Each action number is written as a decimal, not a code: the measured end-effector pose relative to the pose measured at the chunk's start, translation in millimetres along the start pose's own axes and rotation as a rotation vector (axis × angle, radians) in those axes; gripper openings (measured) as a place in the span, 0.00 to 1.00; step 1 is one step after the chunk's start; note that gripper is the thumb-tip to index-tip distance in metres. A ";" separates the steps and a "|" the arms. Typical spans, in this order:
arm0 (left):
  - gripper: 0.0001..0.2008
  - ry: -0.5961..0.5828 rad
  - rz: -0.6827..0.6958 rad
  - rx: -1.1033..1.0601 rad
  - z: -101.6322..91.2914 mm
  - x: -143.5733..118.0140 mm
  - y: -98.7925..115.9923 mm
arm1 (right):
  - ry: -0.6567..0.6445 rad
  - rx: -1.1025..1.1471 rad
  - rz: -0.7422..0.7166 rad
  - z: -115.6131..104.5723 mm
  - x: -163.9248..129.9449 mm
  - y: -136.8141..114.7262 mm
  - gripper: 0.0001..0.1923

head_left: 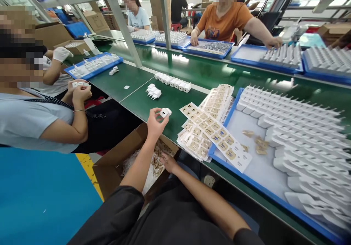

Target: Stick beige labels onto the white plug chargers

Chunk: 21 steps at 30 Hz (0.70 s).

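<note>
My left hand [155,122] is raised above the near edge of the green workbench [170,102], its fingers pinched shut around a small white plastic charger plug [165,112], which sits at the fingertips, tilted, just clear of the bench surface. My right hand [168,161] is lower, reaching down over the open brown cardboard box [115,161] beside my lap; its fingers lie spread and flat on the heap of small tan peeled label scraps [157,163] inside, and I cannot tell whether they grip any of them.

To the right of the plug, I see a fanned stack of white sheets carrying gold-brown stickers [208,128], one sheet overlapping the rim of the blue-edged tray [219,159]. That tray holds close rows of white chargers [298,128] lying on their sides, with a few loose tan stickers [259,144] on its bare white floor.

Further along the bench, a small cluster of white plugs [153,91] lies well apart from my hands, and behind it a short row of the same plugs [173,81] follows the bench's dividing line.

On my left a seated person in a pale blue top holds a white plug in both hands [79,88]. Across the bench, a person in an orange shirt [225,20] reaches into another blue tray [274,57].
</note>
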<state>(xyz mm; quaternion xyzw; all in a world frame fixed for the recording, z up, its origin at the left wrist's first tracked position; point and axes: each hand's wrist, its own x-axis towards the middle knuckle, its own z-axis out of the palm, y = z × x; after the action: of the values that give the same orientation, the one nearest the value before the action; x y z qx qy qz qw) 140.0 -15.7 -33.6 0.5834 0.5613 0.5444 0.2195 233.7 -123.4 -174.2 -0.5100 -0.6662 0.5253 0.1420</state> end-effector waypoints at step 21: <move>0.34 -0.309 0.057 0.813 37.0 160.7 -24.3 | -0.138 -0.062 -0.157 -40.5 -65.5 -11.7 0.13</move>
<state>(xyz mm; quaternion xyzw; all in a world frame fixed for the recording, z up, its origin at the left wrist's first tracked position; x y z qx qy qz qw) 126.7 147.8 -3.7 0.7125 0.6741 0.1911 0.0382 285.6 -154.3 -125.0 -0.4232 -0.7281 0.5255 0.1208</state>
